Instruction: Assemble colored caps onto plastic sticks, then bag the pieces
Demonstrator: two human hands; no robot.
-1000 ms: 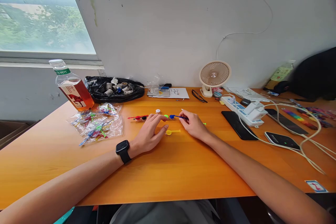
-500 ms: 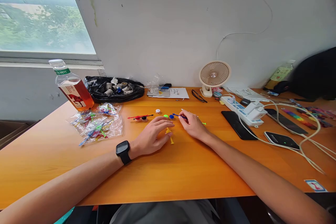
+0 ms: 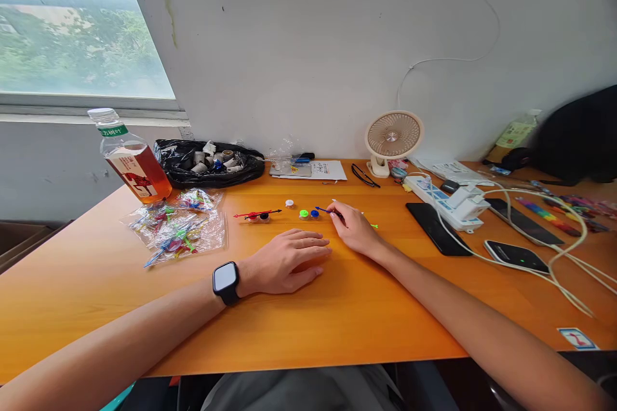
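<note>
Where fingers (image 3: 337,213) pinch: blue stick (image 3: 324,210).

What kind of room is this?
Probably a home or office work desk by a window. The orange table against the wall carries a small fan, a power strip with chargers, and phones.

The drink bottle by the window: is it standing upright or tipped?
Tipped in this view: the bottle leans, white cap toward the window, base on the table. Wide-angle distortion may cause it.

Bottle (image 3: 130,160) left of bag (image 3: 212,164); fan (image 3: 393,139) right of both.
</note>
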